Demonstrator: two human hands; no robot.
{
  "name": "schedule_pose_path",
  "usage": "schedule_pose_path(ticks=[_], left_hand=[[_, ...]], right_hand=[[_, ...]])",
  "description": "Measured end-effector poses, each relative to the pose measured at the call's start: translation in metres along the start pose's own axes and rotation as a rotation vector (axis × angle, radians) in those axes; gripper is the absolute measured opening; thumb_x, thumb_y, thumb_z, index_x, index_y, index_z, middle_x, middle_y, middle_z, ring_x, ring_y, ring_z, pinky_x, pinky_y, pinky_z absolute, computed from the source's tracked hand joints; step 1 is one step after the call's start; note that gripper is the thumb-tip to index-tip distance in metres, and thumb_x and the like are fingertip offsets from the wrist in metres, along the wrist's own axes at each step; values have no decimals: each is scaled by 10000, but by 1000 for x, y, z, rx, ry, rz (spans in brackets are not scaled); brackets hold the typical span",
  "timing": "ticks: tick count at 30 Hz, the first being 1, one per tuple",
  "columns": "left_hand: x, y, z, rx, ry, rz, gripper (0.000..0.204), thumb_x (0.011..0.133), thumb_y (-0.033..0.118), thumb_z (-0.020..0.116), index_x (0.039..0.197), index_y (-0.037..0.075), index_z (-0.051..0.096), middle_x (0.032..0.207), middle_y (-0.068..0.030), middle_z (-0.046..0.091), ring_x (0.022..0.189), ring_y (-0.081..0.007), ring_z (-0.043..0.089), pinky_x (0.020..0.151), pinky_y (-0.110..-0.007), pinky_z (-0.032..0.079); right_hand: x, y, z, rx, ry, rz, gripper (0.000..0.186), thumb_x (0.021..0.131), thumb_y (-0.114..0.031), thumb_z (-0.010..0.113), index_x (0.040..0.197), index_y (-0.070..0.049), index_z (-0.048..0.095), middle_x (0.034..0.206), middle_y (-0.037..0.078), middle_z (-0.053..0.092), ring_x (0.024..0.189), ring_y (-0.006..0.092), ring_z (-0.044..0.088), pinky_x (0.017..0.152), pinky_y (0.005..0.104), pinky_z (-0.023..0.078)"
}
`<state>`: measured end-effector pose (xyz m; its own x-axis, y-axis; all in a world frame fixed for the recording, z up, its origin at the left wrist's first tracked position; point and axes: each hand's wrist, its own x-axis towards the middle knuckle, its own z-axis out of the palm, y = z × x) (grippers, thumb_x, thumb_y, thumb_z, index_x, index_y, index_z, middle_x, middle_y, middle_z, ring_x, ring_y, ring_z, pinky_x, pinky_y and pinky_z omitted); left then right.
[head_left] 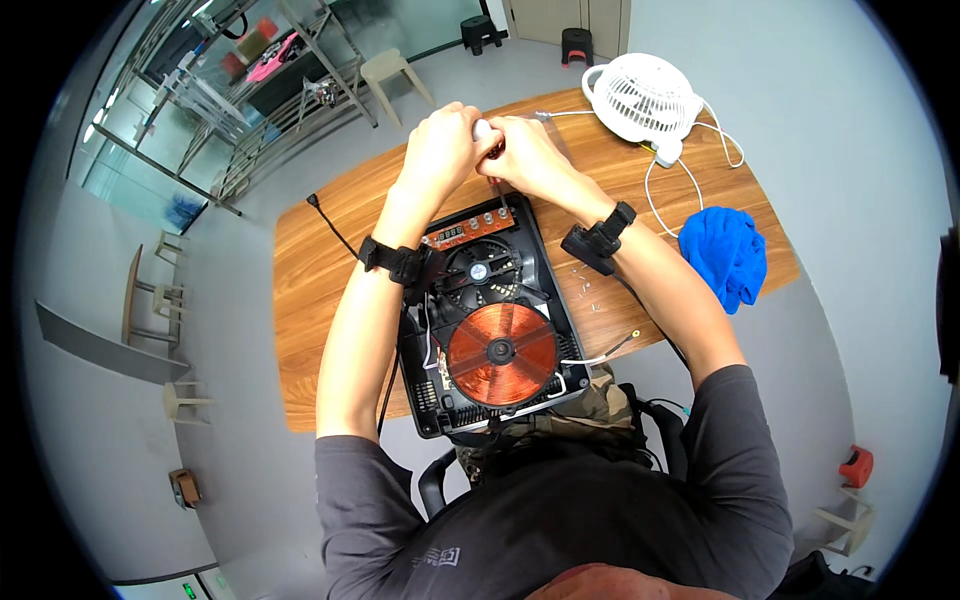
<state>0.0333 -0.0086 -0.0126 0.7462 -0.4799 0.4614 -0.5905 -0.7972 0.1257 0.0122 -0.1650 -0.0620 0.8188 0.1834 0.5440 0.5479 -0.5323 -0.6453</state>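
Note:
An opened induction cooker [428,395] lies on the table, its black housing reaching over the near edge. Inside it are a round copper coil [478,355], a black cooling fan [478,272] and an orange control board [463,234] with a small display and buttons. Above the far end of the housing, my left hand [440,148] and my right hand [536,158] close together around a screwdriver [483,129]. Its pale handle end shows between the fingers, and its thin shaft points down toward the board's right end. The fingers hide most of the handle; tip contact is unclear.
On the wooden table [330,290], a white fan [645,98] with its cord stands at the far right, near a crumpled blue cloth [724,258]. Small screws [585,288] lie right of the cooker. A black cable [330,222] crosses the left side. Beyond stands a metal rack [300,90].

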Motion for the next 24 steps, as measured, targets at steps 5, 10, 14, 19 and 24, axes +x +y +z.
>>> schedule_pose_path(ticks=[5,10,14,19,24], left_hand=[[-7,-5,-28,-242,-113,59,340,943,367,650,1003,41,724,945,-169,751,887,-379,719,805,-475,568],[-7,-16,-32,-193,-130,133,300,975,306,663,1020,14,712,876,-191,727,839,-379,699,771,-446,538],[-1,-13,-30,-198,-135,110,307,968,304,685,998,-1,703,813,-194,715,796,-387,692,733,-439,534],[7,-12,-21,-113,-127,107,377,966,367,693,919,-5,670,773,-194,704,761,-399,684,692,-445,530],[8,-1,-26,18,-160,64,451,977,452,664,898,9,627,748,-189,692,783,-422,689,698,-471,540]], right_hand=[[-3,-2,-1,2,-48,-6,300,776,-162,752,966,59,681,903,250,720,865,382,716,778,439,563],[2,-5,2,129,-156,125,323,797,-201,757,972,60,678,945,267,722,912,389,722,814,452,559],[-3,-3,0,-143,67,0,398,819,-305,805,963,44,679,785,144,721,728,271,720,691,384,552],[-3,-14,-6,71,-33,148,300,811,-233,788,915,33,695,781,174,693,721,279,680,709,399,542],[-1,3,0,30,-99,54,170,815,-104,724,931,20,711,777,196,685,750,289,696,696,405,522]])
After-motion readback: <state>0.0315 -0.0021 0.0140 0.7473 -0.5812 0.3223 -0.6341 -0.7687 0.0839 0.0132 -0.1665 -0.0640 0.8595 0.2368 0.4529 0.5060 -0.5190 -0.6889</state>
